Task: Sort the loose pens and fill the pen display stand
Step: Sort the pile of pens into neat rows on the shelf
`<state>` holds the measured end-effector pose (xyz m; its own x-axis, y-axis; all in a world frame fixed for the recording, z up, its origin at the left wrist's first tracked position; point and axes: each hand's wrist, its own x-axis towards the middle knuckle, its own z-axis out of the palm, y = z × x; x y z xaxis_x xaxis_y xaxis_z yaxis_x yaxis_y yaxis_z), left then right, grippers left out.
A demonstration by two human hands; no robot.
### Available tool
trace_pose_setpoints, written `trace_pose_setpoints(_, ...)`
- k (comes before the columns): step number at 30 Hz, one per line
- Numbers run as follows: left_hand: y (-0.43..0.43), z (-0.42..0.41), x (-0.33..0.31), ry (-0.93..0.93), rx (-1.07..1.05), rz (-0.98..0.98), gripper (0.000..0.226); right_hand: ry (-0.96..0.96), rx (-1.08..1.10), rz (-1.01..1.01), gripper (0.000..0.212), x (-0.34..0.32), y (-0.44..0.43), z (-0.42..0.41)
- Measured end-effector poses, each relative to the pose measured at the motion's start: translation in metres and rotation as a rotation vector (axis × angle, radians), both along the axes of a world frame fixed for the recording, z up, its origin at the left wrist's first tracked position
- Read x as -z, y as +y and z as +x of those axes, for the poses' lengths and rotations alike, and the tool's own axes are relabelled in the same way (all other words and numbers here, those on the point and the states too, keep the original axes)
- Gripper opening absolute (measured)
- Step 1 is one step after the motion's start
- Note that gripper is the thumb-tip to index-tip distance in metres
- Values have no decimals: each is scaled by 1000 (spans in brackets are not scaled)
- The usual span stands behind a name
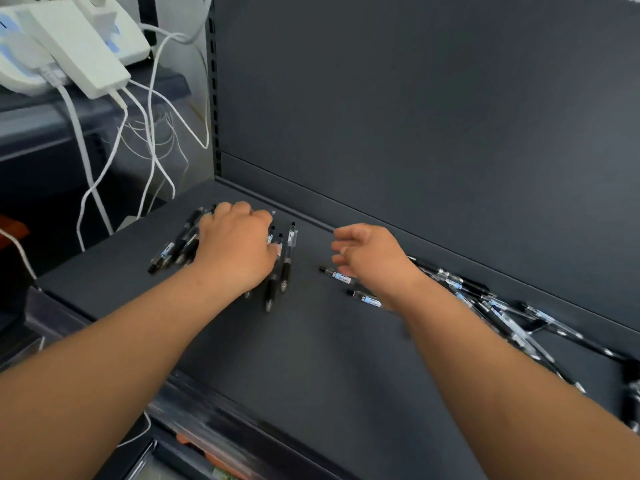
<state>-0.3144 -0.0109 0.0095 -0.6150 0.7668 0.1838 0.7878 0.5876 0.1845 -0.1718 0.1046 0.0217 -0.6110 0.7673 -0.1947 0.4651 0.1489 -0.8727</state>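
At the near edge, two bare forearms are seen reaching forward over a dark shelf point(311, 358). Below its front edge only blurred shapes can be made out.

Further in, on the left side, the left hand point(239, 247) is laid palm down on a bunch of pens point(173, 249). Its fingers are curled over the pens and some of them are gripped. Black pens with clear barrels stick out from under it on both sides. To the right, the right hand point(367, 254) is held with the fingers loosely spread and nothing is held in it. Two single pens point(337, 274) lie on the shelf just beside and partly under this hand. On the far right, a loose heap of pens point(485, 299) is spread along the shelf, crossing one another.

Behind all of this, a plain dark back panel point(415, 116) rises from the shelf. At the upper left, white power strips point(79, 46) are seen, and white cables point(152, 133) hang down from them.
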Motion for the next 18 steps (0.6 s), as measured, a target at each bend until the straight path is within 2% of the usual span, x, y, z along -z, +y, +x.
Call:
trace_pose_setpoints(4, 21, 28, -4, 11, 182, 15, 43, 2, 42, 59, 32, -7, 16, 29)
trace_pose_setpoints(9, 41, 54, 4, -57, 390, -57, 43, -194, -2, 356, 28, -1, 23, 70)
trace_pose_setpoints(15, 57, 69, 15, -122, 443, -109, 44, -431, -91, 573, 30, 13, 20, 101)
trace_pose_setpoints(18, 65, 76, 14, -152, 485, -112, 52, -469, -104, 621, 34, 15, 21, 108)
